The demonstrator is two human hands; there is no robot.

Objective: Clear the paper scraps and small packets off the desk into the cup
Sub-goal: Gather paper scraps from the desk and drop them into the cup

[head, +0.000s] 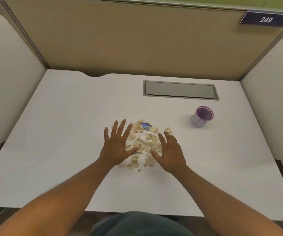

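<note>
Only the head view to go on, so here's what we've got; our left hand (118, 147) sits flat at the left edge of the pile of paper scraps (143, 145), fingers straight and fanned wide, gripping nothing; our right hand (168, 155) mirrors it on the right edge, fingers straight and a bit closer together, thumb pointing in toward the pile, also holding nothing. The scraps are scattered loosely on the white desk (60, 133) between the two hands, some tucked under the fingertips; one small blue packet (146, 126) lies at the far edge of the pile; we can't tell if there are more packets buried in there.

The purple-rimmed cup (202, 116) stands upright, well apart from the pile, off to the far right, in front of the grey cable hatch (179, 90).

Our take on doing this well: rake both palms inward so the loose bits bunch into one tight heap first; keep the fingers together while sweeping so little pieces don't slip through the gaps; then either pull the cup closer or scoop in small handfuls, since light scraps will flutter off on a long carry.
</note>
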